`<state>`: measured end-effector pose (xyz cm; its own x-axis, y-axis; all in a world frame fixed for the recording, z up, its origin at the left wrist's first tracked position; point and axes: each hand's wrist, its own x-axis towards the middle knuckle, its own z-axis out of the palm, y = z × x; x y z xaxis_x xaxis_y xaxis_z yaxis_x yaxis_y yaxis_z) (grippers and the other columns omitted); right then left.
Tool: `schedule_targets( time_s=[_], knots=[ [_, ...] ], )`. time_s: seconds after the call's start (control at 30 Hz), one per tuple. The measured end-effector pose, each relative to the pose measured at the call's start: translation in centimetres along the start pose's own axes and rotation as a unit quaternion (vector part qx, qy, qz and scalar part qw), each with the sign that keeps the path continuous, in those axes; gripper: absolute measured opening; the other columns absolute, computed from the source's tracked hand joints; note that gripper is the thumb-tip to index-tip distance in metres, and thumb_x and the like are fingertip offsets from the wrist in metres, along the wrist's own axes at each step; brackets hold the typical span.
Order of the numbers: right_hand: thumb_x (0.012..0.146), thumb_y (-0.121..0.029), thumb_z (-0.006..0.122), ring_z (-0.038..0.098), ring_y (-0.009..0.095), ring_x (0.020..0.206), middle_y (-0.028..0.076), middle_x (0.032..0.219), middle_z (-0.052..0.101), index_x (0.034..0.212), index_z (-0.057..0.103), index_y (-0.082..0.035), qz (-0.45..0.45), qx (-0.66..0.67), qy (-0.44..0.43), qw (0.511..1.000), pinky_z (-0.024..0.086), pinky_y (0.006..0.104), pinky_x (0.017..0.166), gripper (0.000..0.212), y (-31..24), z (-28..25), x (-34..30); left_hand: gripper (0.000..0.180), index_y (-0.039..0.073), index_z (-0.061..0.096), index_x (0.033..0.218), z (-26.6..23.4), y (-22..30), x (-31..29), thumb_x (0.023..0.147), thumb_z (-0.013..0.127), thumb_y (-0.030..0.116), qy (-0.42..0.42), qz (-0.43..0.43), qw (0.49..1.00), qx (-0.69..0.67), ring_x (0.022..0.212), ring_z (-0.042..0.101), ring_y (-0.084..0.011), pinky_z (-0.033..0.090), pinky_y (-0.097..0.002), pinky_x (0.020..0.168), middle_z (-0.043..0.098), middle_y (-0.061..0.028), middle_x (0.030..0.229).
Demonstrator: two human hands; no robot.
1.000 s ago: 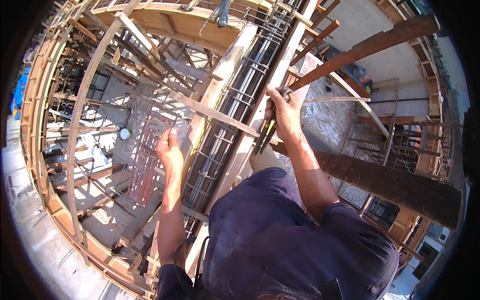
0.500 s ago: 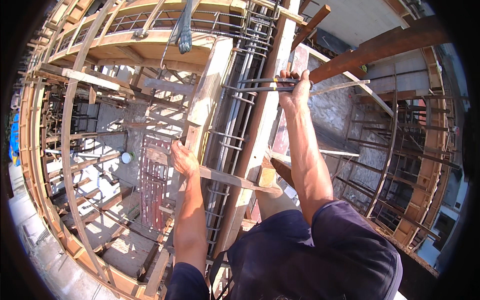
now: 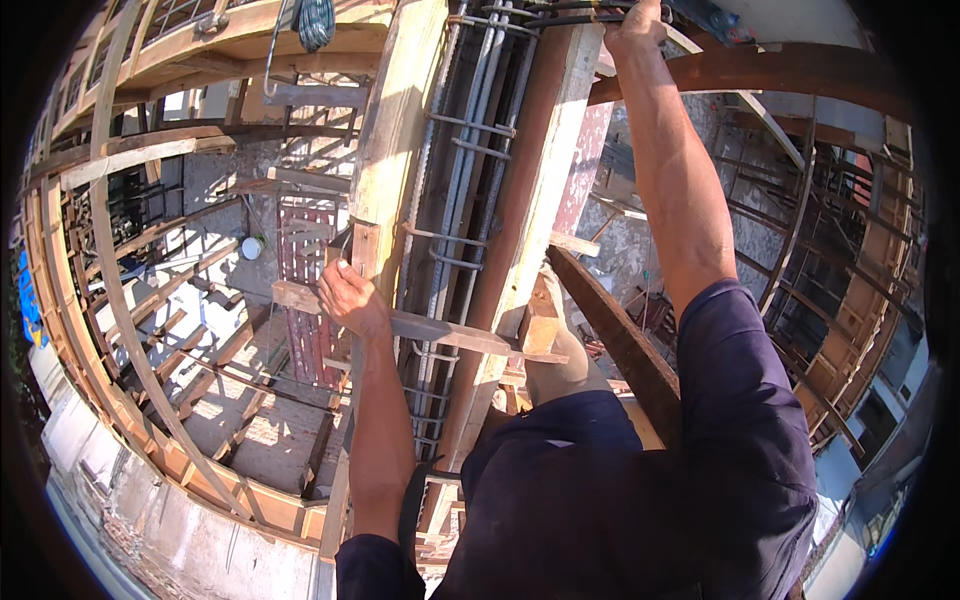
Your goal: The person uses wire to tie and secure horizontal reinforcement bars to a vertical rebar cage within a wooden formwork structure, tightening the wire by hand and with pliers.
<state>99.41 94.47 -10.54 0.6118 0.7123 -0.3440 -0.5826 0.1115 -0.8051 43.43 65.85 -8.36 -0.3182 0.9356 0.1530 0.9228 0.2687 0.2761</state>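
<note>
My left hand is closed over a flat wooden crosspiece, where it meets the left board of a long timber form. Between that board and the right board runs a cage of steel reinforcing bars with thin cross ties. At the top edge, my right hand is closed around a pair of thin dark rods that reach left over the cage. Its fingers are partly cut off by the picture's edge.
A dark beam slants beside my leg, and a thick brown beam crosses at upper right. A coil of blue-grey cord hangs at upper left. Far below lie a white bucket and slatted reddish boards.
My right hand has moved up and farther away with the dark rods, and the arm is stretched out. My left hand stays on the crosspiece. The whole view has shifted.
</note>
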Motion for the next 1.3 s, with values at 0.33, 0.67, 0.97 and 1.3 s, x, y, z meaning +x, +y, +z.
schedule_targets(
  time_s=[0.33,0.67,0.97,1.3],
  knots=[
    [0.084,-0.028,0.075,0.059,0.018,0.086,0.009,0.098,0.065,0.124,0.066,-0.004,-0.315,-0.316,-0.023,0.895,0.049,0.0321,0.08,0.048,7.1,0.3,-5.9,0.025,0.008,0.063,0.103,-0.6,-0.4,0.1,0.093,0.059,0.031,-0.09,-0.061,0.994,0.003,0.09,0.063,-0.0344,0.044,-0.0476,0.083,0.069,-0.0134,0.094],
    [0.091,-0.012,0.066,0.06,0.014,0.081,0.007,0.099,0.064,0.146,0.048,-0.005,-0.215,-0.306,-0.082,0.924,0.05,0.0308,0.072,0.058,9.3,-1.4,-4.1,0.065,0.007,0.063,0.104,-1.8,1.5,0.5,0.068,0.085,0.056,-0.131,-0.055,0.986,0.087,0.088,0.064,-0.0304,0.046,-0.0425,0.084,0.067,-0.0093,0.095],
    [0.094,-0.009,0.062,0.055,0.016,0.112,0.013,0.135,0.055,0.154,0.035,-0.003,-0.205,-0.3,-0.068,0.929,0.046,0.0292,0.095,0.065,6.3,0.0,-7.2,0.075,0.005,0.059,0.108,-1.3,1.5,1.5,0.065,0.084,0.062,-0.206,-0.106,0.971,0.061,0.092,0.063,-0.031,0.043,-0.0462,0.09,0.066,-0.0103,0.101],
    [0.097,-0.022,0.057,0.051,0.023,0.122,0.015,0.144,0.049,0.151,0.041,-0.01,-0.163,-0.404,-0.062,0.898,0.041,0.0345,0.103,0.059,5.5,-0.2,-8.0,0.082,0.002,0.057,0.115,-1.2,1.8,1.9,0.065,0.084,0.061,-0.24,-0.123,0.957,0.11,0.108,0.059,-0.0324,0.04,-0.046,0.094,0.063,-0.0133,0.111]
  ],
)
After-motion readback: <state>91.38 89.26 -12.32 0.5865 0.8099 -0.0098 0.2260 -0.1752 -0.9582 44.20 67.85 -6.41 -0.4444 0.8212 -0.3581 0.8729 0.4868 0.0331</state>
